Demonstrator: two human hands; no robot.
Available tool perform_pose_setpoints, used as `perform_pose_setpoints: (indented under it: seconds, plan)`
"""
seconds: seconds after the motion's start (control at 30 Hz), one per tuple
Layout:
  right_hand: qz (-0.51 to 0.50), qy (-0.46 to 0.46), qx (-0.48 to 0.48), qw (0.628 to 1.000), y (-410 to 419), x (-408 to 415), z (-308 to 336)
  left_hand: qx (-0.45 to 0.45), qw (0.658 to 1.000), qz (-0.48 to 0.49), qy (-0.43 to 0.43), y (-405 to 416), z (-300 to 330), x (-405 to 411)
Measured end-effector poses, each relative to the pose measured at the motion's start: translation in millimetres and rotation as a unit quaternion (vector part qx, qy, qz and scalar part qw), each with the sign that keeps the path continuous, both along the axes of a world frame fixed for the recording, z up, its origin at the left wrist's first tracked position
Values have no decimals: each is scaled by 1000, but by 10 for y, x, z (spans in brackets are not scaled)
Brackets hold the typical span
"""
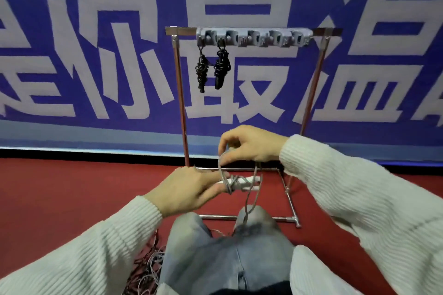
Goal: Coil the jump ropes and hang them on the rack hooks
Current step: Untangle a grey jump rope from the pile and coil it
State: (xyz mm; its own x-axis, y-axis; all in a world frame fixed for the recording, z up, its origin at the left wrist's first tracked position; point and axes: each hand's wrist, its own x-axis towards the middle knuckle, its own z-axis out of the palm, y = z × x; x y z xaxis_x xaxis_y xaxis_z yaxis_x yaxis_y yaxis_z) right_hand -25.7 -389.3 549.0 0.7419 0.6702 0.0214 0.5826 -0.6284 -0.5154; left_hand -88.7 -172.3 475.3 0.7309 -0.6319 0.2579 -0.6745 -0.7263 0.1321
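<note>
My left hand holds the white handles of a grey jump rope level in front of me, with several turns of cord wound round them. Above it, my right hand pinches a loop of the same grey cord, which trails down over my knee. Behind stands a metal rack with a grey hook bar along its top. Two coiled black jump ropes hang from the leftmost hooks.
A tangle of loose ropes lies on the red floor at my lower left. The rack's base tubes run along the floor just ahead of my knees. A blue banner wall stands behind the rack.
</note>
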Motion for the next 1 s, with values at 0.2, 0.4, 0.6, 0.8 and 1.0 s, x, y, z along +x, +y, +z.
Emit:
perform_pose_setpoints:
  seconds: [0.2, 0.4, 0.6, 0.8, 1.0]
  plan:
    - [-74, 216, 167, 959, -297, -132, -338, -450, 858, -26, 245, -45, 149, -209]
    - [-50, 419, 295, 857, -175, -425, -347, -633, 693, 42, 341, -168, 339, -162]
    - [-139, 264, 184, 937, -40, -240, -606, -696, 637, 148, 297, 133, 437, 206]
    - [-173, 418, 318, 833, 146, 151, -611, -706, 610, 227, 279, 489, 341, 713]
    - [-208, 344, 258, 879, 182, 670, -652, -723, 585, 255, 264, 643, 228, 1250]
